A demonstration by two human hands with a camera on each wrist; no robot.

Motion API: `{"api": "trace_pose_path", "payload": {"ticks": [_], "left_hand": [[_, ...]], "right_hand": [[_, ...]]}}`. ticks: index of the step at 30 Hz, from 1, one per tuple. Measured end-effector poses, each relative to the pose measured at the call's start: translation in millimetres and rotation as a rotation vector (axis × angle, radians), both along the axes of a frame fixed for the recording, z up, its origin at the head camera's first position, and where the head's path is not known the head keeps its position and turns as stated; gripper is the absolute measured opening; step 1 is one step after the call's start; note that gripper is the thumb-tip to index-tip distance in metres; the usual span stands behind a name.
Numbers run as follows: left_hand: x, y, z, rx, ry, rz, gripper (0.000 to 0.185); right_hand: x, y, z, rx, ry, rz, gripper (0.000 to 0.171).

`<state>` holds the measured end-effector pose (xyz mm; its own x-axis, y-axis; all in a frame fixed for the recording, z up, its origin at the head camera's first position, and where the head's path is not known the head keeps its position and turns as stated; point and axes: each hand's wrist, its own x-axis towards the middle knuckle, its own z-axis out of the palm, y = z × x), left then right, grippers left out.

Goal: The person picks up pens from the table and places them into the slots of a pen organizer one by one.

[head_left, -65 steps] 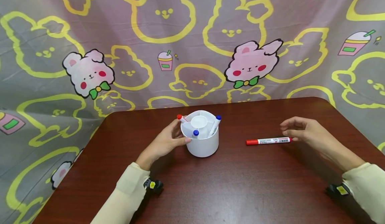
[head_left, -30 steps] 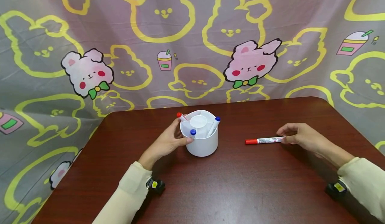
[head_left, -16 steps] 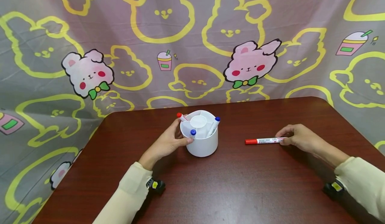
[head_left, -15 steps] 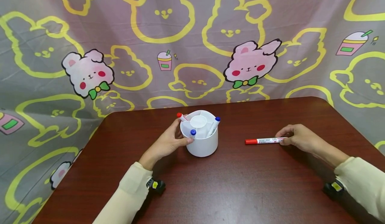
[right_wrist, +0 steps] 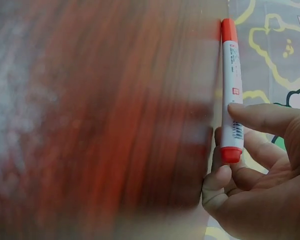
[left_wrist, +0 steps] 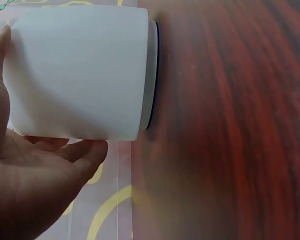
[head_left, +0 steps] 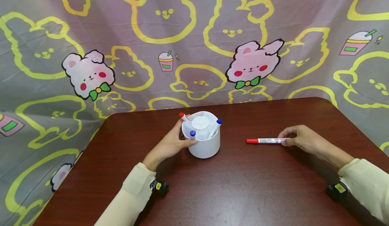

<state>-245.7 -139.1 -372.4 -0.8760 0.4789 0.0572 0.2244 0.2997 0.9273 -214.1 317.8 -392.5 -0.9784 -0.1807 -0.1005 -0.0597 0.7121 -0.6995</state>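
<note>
My left hand [head_left: 173,145] grips the left side of a round white pen organizer [head_left: 205,148], thumb at its front rim and fingers behind. In the left wrist view the organizer's smooth wall [left_wrist: 85,70] fills the space between thumb and fingers. Divided sections round its raised centre hold a red-capped marker [head_left: 184,117] and two blue-capped ones, a front marker [head_left: 192,134] and a right-hand marker [head_left: 216,127]. Farther right, my right hand [head_left: 308,141] pinches a red-and-white marker [head_left: 267,140] near its rear end. Its red cap [right_wrist: 229,30] points left, away from the hand.
Both hands are over a dark reddish-brown wooden table [head_left: 231,185]. A curtain [head_left: 194,50] printed with yellow outlines and cartoon rabbits hangs behind it. Small dark devices are strapped at both wrists, one at the left cuff [head_left: 159,187] and one at the right cuff [head_left: 336,190].
My right hand has moved left and taken the red marker between thumb and fingers; the marker has shifted slightly left and its cap end up in view. The organizer has turned slightly under my left hand.
</note>
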Motion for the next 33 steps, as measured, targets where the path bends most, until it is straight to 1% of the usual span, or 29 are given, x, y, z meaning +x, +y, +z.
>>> {"api": "trace_pose_path", "payload": {"ticks": [5,8,14,18,22,28,33], "left_hand": [[1.5,2,2.0,-0.041,0.035,0.024,0.108],[1.9,2,2.9,-0.049,0.041,0.031,0.109],[-0.7,2,1.8,-0.046,0.047,0.031,0.103],[-0.9,2,2.4,-0.053,0.05,0.031,0.099],[-0.5,1,3.5,-0.042,0.041,0.022,0.097],[-0.5,0,4.9,-0.011,-0.003,0.01,0.098],[-1.4,-3,2.8,0.019,-0.012,-0.009,0.095]], "right_hand": [[0.7,1,1.9,-0.044,-0.021,-0.012,0.021],[0.6,2,3.4,-0.078,-0.036,-0.023,0.024],[-1.4,1,3.9,-0.119,-0.03,-0.026,0.026],[-1.2,1,4.8,-0.173,-0.026,-0.033,0.028],[0.3,0,7.8,-0.241,-0.037,-0.05,0.032],[1.1,-3,10.0,-0.335,-0.031,-0.062,0.034],[-0.7,-6,10.5,-0.43,-0.023,-0.061,0.027]]}}
